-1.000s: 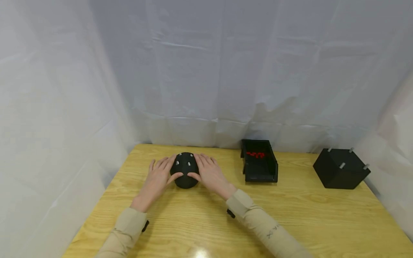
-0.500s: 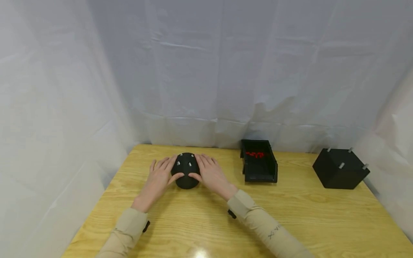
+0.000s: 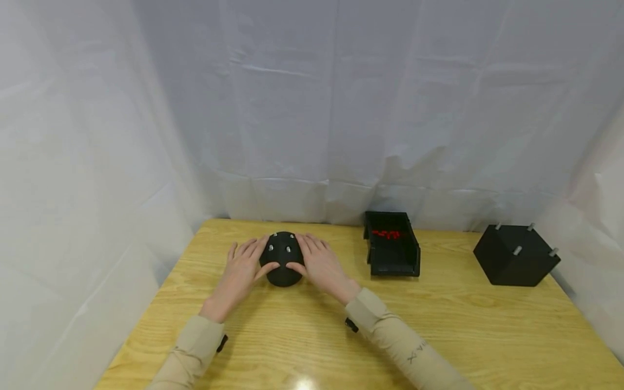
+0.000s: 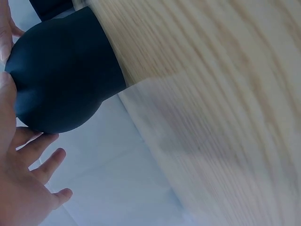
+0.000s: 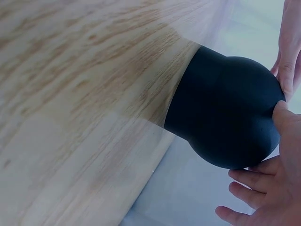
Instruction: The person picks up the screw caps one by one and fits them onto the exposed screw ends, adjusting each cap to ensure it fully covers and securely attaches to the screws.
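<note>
A rounded black dome (image 3: 283,264) with a smooth matte skin sits on the wooden tabletop (image 3: 292,336), toward its far left part. 4 small silver pegs (image 3: 287,249) stand up from its top. The left hand (image 3: 239,273) cups its left side and the right hand (image 3: 319,266) its right side; the fingers of both lie nearly straight and spread along its flanks, with each thumb pressed against its near face.

The tabletop is pale yellow wood with a strong grain. To the right of the dome, well apart, stands an open black bin (image 3: 392,251) with small red pieces (image 3: 387,234) at its back. Further right sits a black cube (image 3: 515,254) with 4 silver pegs on top. White cloth (image 3: 312,108) hangs behind and at both sides.

The wrist views show what the head view does not: the dome (image 4: 61,80) bulges wider above a narrower base (image 5: 225,113), and the left fingers (image 4: 42,165) fan out beyond it.
</note>
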